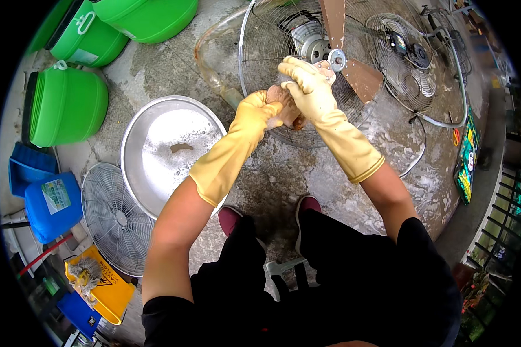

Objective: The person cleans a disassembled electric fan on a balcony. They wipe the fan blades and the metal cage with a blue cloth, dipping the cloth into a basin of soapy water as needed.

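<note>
Both hands wear long cream-yellow rubber gloves. My left hand [260,110] is closed around the outer part of a wet, soapy brown fan blade [288,110], its thumb lying on the surface. My right hand [308,89] lies over the same blade nearer the metal hub [337,60], fingers bent to the left; whether anything is under its palm is hidden. Two other brown blades, one pointing up and one [362,80] to the lower right, show beside it. Behind them are the motor [310,41] and round wire guard [260,52] of the large fan.
A metal basin [130,173] of sudsy water stands left, beside a detached fan guard [120,219]. Green drums [69,106], a blue jerrycan [52,204] and a yellow floor sign [113,299] line the left. Another fan [410,82] is at upper right. The concrete floor [273,173] is wet.
</note>
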`<action>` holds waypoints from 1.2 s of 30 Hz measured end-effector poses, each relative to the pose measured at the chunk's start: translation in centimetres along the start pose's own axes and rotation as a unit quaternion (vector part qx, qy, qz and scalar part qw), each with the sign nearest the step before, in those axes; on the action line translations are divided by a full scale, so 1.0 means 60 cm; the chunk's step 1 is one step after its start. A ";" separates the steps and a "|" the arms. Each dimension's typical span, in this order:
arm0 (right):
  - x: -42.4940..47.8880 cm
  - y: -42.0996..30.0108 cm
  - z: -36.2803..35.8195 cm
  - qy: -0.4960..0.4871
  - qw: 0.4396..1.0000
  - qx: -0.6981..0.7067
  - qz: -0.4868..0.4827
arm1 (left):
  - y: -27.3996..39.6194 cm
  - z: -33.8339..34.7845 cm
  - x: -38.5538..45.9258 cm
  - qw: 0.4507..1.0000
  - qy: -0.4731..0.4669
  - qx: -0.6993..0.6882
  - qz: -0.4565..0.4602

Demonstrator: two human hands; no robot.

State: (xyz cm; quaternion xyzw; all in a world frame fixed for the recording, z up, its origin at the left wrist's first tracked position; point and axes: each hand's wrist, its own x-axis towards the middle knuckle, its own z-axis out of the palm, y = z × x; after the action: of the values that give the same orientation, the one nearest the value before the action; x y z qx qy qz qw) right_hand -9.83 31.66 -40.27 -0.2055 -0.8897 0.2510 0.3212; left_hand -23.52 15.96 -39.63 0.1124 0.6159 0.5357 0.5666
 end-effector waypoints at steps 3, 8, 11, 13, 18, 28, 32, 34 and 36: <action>-0.010 -0.062 0.026 -0.069 0.995 0.041 -0.062 | -0.041 -0.038 0.020 0.998 -0.017 -0.057 0.037; 0.009 0.017 -0.021 -0.012 0.997 0.041 0.059 | -0.016 -0.025 0.023 0.999 -0.036 -0.035 -0.009; -0.039 -0.087 0.031 -0.054 0.994 0.009 -0.094 | -0.028 -0.051 0.027 0.998 -0.063 -0.026 0.000; -0.020 -0.022 0.014 -0.028 0.998 0.010 -0.051 | -0.006 -0.037 0.002 0.992 -0.078 -0.102 0.003; -0.026 0.015 -0.024 -0.009 0.999 -0.023 -0.039 | 0.009 -0.047 0.000 0.982 -0.139 -0.124 -0.011; -0.057 -0.047 -0.008 -0.030 0.994 0.016 -0.108 | -0.005 -0.095 0.017 0.956 -0.260 -0.138 -0.006; -0.055 -0.010 -0.003 -0.026 0.995 0.029 -0.097 | 0.003 -0.086 0.015 0.962 -0.254 -0.100 -0.006; -0.033 0.088 -0.034 0.035 0.998 -0.040 -0.035 | 0.007 -0.072 0.012 0.972 -0.217 -0.086 -0.018; -0.036 0.033 -0.028 -0.007 0.997 -0.032 -0.066 | 0.009 -0.078 0.006 0.968 -0.228 -0.105 -0.027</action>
State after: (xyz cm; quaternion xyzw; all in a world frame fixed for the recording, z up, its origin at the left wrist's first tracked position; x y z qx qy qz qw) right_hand -6.77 32.64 -41.28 -0.1544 -0.9112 0.2019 0.3241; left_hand -27.72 13.95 -40.43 0.1544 0.4139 0.5419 0.7150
